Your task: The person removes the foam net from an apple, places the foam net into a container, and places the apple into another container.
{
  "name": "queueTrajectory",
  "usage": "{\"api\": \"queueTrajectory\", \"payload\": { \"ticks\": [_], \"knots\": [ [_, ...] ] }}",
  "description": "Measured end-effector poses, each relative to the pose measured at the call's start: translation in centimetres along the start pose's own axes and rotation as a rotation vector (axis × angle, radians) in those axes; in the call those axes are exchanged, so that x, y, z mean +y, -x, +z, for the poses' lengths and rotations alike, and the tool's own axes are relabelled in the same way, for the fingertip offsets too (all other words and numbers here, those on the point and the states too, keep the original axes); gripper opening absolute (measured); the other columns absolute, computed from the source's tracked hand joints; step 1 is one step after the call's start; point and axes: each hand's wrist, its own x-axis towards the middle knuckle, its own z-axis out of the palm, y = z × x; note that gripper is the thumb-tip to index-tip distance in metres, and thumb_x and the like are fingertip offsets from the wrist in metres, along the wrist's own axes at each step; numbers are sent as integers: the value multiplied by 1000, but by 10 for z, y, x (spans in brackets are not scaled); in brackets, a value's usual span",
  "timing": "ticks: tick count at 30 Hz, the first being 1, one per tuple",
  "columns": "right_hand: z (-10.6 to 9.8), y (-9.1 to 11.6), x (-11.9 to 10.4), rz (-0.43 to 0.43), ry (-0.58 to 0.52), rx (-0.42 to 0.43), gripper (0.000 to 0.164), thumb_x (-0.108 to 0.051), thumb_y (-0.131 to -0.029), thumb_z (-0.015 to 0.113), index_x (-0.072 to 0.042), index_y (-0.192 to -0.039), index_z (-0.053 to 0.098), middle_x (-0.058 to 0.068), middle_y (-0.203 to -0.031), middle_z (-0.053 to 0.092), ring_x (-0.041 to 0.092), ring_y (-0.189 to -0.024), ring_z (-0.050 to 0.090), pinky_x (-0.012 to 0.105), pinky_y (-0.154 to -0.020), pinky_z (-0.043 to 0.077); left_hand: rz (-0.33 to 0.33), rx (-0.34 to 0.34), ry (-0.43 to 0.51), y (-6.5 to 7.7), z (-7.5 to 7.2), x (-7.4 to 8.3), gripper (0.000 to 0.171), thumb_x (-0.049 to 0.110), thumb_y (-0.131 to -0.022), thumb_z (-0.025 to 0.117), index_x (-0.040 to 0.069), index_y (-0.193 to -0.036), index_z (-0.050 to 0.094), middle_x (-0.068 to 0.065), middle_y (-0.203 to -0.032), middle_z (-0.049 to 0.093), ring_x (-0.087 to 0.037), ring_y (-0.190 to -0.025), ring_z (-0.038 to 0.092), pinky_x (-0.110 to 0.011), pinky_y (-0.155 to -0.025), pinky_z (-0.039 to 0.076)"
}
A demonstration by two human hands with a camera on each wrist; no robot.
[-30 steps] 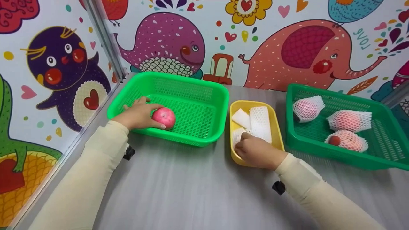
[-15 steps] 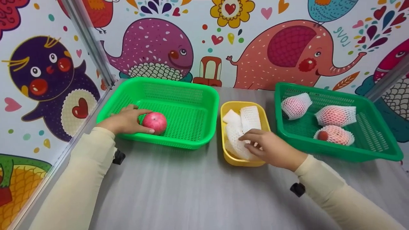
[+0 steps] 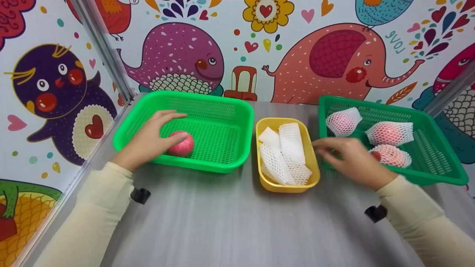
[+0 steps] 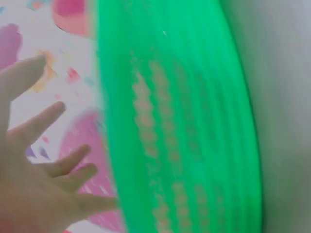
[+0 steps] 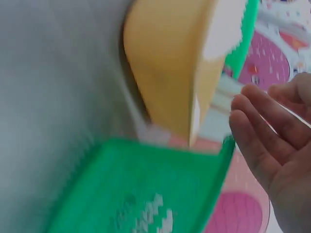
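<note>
A round pinkish-red apple (image 3: 182, 144) lies in the bright green basket (image 3: 222, 167), at its front left. My left hand (image 3: 148, 139) is over that basket with fingers spread, its thumb overlapping the top of the apple in the head view. The left wrist view shows the same hand (image 4: 43, 170) with outstretched fingers past the basket's side. My right hand (image 3: 349, 159) hovers at the left rim of the dark green basket (image 3: 438, 180), holding nothing. Its fingers are loosely bent, as the right wrist view of the hand (image 5: 277, 141) also shows.
Between the baskets stands a yellow tub (image 3: 287, 188) with several white foam net sleeves (image 3: 291, 141). Inside the dark green basket are three fruits in foam nets, one a netted fruit (image 3: 389, 133) near the middle. A cartoon-printed wall (image 3: 289, 74) rises behind.
My right hand has left the foam sleeves in the yellow tub and moved right to the dark green basket. My left hand has lifted off the side of the apple, which stays put.
</note>
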Motion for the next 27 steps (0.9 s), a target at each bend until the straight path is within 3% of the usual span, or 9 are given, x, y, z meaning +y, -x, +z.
{"api": "queueTrajectory", "payload": {
  "ticks": [3, 5, 8, 10, 12, 14, 18, 23, 27],
  "knots": [
    [-26, 4, 21, 94, 47, 77, 29, -20, -95, 72, -20, -124, 71, -3, -112, 71, 14, -95, 67, 37, -81, 58, 100, 58, 120, 18, 14, 33, 47, 47, -93, 69, 40, -139, 57, 9, -154, 36, -22, -140, 35, -60, -102, 42],
    [-43, 6, 37, 170, 55, 103, 28, -21, -97, 69, -19, -125, 70, 1, -115, 70, 19, -97, 65, 27, -82, 56, 179, 63, 157, 34, 22, 53, 43, 44, -95, 68, 43, -136, 58, 14, -152, 38, -17, -139, 36, -56, -100, 45],
    [-63, 12, 62, 259, 54, 118, 27, -22, -100, 65, -15, -125, 69, 9, -117, 69, 26, -100, 63, 10, -77, 47, 271, 28, 213, 63, 33, 76, 39, 36, -97, 68, 42, -135, 60, 15, -151, 41, -14, -139, 35, -55, -104, 42],
    [-72, 17, 78, 295, 54, 108, 26, -19, -100, 63, -12, -125, 69, 13, -117, 69, 29, -101, 61, 5, -73, 41, 283, -24, 281, 81, 39, 88, 38, 31, -98, 67, 40, -134, 62, 14, -150, 42, -13, -139, 38, -53, -107, 40],
    [-78, 24, 92, 331, 70, 88, 27, -19, -100, 63, -9, -124, 68, 16, -114, 69, 31, -102, 60, 13, -77, 47, 248, -93, 375, 96, 42, 99, 37, 29, -99, 67, 38, -134, 63, 12, -150, 44, -12, -137, 41, -50, -107, 40],
    [-82, 31, 104, 361, 84, 58, 28, -17, -99, 64, -7, -125, 67, 17, -113, 68, 33, -104, 60, 30, -84, 54, 207, -159, 459, 108, 45, 106, 36, 26, -100, 65, 36, -134, 63, 10, -150, 45, -13, -136, 44, -45, -107, 41],
    [-86, 44, 121, 408, 107, -39, 34, -17, -97, 67, -2, -128, 63, 20, -112, 67, 39, -105, 61, 62, -89, 50, 165, -261, 536, 125, 48, 111, 38, 20, -102, 61, 32, -137, 61, 8, -151, 43, -15, -137, 43, -39, -108, 41],
    [-87, 57, 136, 467, 56, -224, 50, -28, -95, 72, -4, -136, 59, 24, -122, 64, 45, -110, 60, 61, -87, 52, 177, -318, 505, 143, 50, 111, 41, 16, -103, 57, 34, -140, 59, 9, -153, 40, -14, -139, 38, -50, -105, 42],
    [-90, 64, 142, 505, 8, -309, 62, -34, -91, 76, -7, -143, 54, 27, -133, 57, 50, -119, 53, 66, -89, 48, 333, -272, 507, 156, 59, 105, 49, 2, -97, 59, 23, -142, 57, -2, -153, 41, -21, -136, 42, -44, -102, 44]
  ]
}}
